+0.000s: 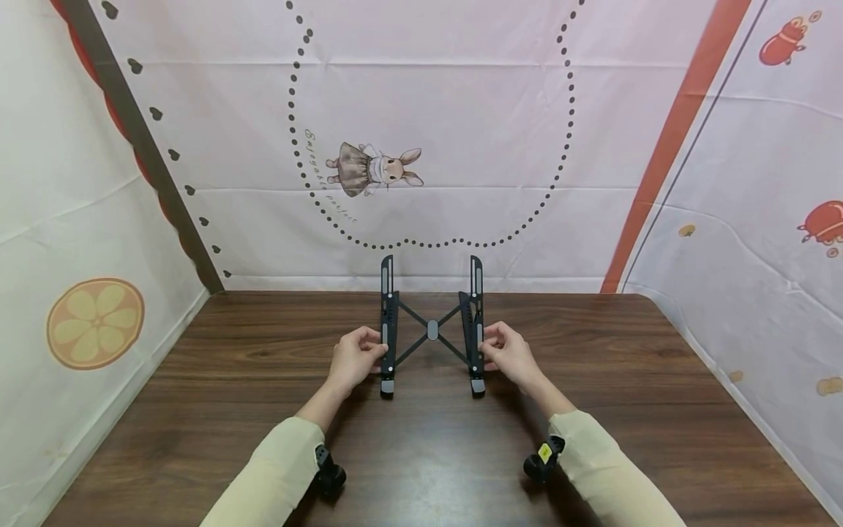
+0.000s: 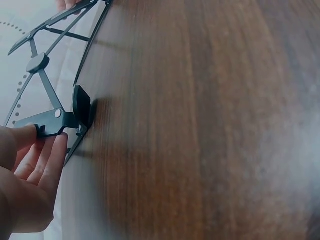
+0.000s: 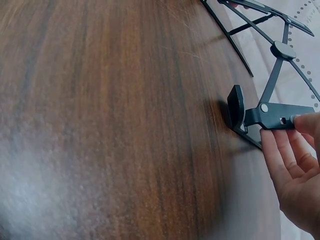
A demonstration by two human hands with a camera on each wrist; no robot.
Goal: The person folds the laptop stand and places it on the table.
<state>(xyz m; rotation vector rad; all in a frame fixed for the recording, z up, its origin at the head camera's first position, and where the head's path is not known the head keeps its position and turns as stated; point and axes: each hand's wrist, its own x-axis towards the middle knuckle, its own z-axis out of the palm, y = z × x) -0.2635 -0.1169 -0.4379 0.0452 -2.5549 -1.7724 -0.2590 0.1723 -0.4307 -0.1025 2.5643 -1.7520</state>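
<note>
A black folding laptop stand (image 1: 432,330) stands unfolded on the wooden table, its two long side rails joined by crossed bars with a grey oval hub. My left hand (image 1: 356,356) pinches the left rail near its front end, thumb on top and fingers beneath. On the other side my right hand (image 1: 511,354) pinches the right rail in the same way. In the left wrist view the left hand (image 2: 32,175) grips the rail beside an upturned front lip (image 2: 81,106). The right wrist view shows the right hand (image 3: 295,165) with its thumb on the rail and fingers below.
The brown wooden table (image 1: 421,454) extends around the stand, with its back edge just behind it. A white printed cloth (image 1: 435,124) hangs behind and along both sides. Small black wrist cameras (image 1: 329,472) sit at both sleeves.
</note>
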